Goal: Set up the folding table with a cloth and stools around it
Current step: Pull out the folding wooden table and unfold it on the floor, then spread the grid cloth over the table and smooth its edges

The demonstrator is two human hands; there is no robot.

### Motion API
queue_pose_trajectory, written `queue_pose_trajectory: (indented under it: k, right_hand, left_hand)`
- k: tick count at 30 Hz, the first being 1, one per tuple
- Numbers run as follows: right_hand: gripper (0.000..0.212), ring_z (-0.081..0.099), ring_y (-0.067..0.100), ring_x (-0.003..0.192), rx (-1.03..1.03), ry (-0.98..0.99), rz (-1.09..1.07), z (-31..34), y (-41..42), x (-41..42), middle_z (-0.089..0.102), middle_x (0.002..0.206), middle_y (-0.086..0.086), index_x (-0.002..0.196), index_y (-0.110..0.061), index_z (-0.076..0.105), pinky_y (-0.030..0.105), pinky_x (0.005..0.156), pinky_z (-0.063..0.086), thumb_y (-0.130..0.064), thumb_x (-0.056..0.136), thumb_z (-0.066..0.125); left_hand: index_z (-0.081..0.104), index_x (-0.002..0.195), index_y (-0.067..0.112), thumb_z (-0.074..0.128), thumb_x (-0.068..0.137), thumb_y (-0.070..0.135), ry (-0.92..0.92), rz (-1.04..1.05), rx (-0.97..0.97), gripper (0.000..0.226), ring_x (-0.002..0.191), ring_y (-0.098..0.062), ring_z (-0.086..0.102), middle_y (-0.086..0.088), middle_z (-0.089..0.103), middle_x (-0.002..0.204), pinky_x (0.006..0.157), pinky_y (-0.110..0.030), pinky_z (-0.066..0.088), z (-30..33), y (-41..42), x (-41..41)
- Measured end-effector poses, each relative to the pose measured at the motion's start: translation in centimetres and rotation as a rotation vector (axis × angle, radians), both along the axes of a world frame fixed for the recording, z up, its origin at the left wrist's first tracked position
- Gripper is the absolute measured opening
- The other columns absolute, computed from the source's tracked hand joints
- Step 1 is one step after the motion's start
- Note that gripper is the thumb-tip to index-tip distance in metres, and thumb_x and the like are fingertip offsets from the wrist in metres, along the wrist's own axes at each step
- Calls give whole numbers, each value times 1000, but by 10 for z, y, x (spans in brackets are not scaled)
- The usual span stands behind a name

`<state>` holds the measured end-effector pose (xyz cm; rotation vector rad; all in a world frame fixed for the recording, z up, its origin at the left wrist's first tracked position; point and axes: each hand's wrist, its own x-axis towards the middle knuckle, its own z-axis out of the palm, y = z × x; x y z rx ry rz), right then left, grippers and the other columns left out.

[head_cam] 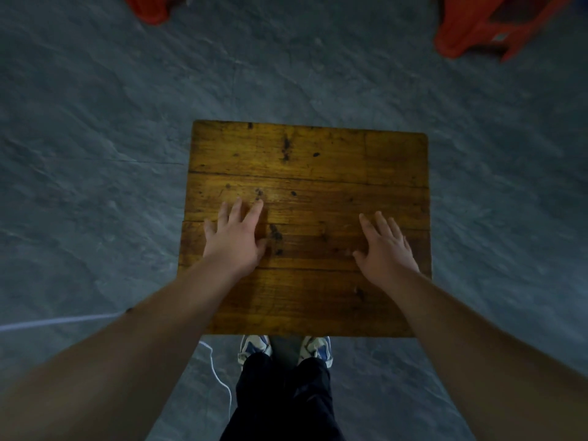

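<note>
A square wooden table (pixel 311 160) with a worn, stained yellow-brown top stands on the grey floor right in front of me. My left hand (pixel 234 238) lies flat on its left half, fingers straight and spread. My right hand (pixel 386 249) lies flat on its right half, fingers straight. Neither hand holds anything. An orange plastic stool (pixel 490 27) stands on the floor at the far right, cut off by the frame edge. Part of another orange stool (pixel 146 6) shows at the far left top. No cloth is in view.
The grey concrete floor (pixel 95 154) surrounds the table on all sides. A thin white cord (pixel 219 377) runs across the floor at the lower left, close to my feet. My shoes (pixel 254 346) stand just under the table's near edge.
</note>
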<state>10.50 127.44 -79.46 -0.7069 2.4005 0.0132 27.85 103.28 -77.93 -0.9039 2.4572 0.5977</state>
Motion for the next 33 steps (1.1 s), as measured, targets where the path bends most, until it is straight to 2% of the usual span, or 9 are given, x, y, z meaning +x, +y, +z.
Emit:
queue_pose_trajectory:
  k: [5,10,15,18,21,25,33]
  right_hand:
    - [76,-3,20,153,-174,73,-76,128,-4,38,6,167,-5,157,-36,3,49,123,13,-45,97,50]
    - [70,1,18,153,-317,190,-73,275,6,85,12,166,-6,156,-40,5,47,123,13,-50,97,41]
    - [71,0,18,153,-370,298,-83,384,21,124,10,166,-5,156,-39,2,46,123,7,-59,95,32]
    - [71,-4,17,153,-392,380,-43,425,35,136,6,166,-6,156,-40,0,48,123,8,-63,94,27]
    - [72,-3,17,153,-421,445,5,450,53,139,8,166,-5,157,-38,5,44,123,10,-63,94,29]
    - [72,-1,17,153,-440,467,-66,465,82,131,10,167,-3,158,-36,8,42,123,15,-59,95,36]
    - [77,-7,14,152,-441,478,-199,486,189,85,0,167,-6,157,-40,0,41,123,14,-57,94,41]
  left_hand:
    - [12,154,32,40,96,49,173,40,-83,67,151,-30,8,-5,19,163,119,-56,17,120,8,26]
    - [17,155,30,26,94,56,243,-11,-195,66,151,-29,5,-2,19,163,119,-58,11,261,16,71]
    - [12,156,31,28,97,56,322,-100,-290,66,151,-28,1,-4,17,164,119,-58,7,361,34,100]
    - [15,155,31,25,95,59,414,-80,-311,67,151,-32,8,-7,22,162,119,-56,12,402,43,105]
    - [18,154,32,23,92,61,490,-121,-317,69,150,-32,12,-7,27,161,118,-56,15,429,60,104]
    - [15,154,34,29,93,61,510,-188,-347,68,150,-32,11,-7,26,161,119,-57,17,443,79,90]
    - [6,154,38,37,92,60,550,-229,-319,73,151,-28,1,-5,15,164,121,-54,12,464,165,8]
